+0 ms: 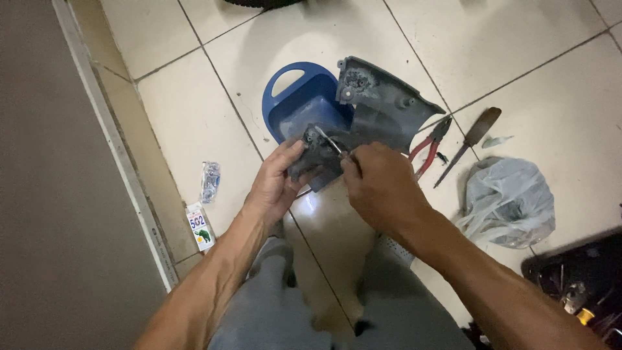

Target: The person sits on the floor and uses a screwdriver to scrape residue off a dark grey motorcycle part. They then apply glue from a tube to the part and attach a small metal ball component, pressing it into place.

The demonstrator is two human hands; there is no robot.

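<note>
My left hand (275, 185) grips a small dark grey metal part (315, 157) from the left and below. My right hand (381, 188) is closed on a thin metal pin or wire (329, 141) that pokes into the top of that part. Both hands hover above a blue plastic tray with a handle (295, 97). A larger grey plastic cover (382, 110) lies partly on the tray, just beyond my fingers.
Red-handled pliers (429, 144) and a screwdriver with a dark handle (468, 142) lie on the tiled floor to the right. A crumpled grey plastic bag (508, 201) sits nearer. A dark tool case (580, 285) is at lower right. Small packets (210, 181) lie left, by a wall edge.
</note>
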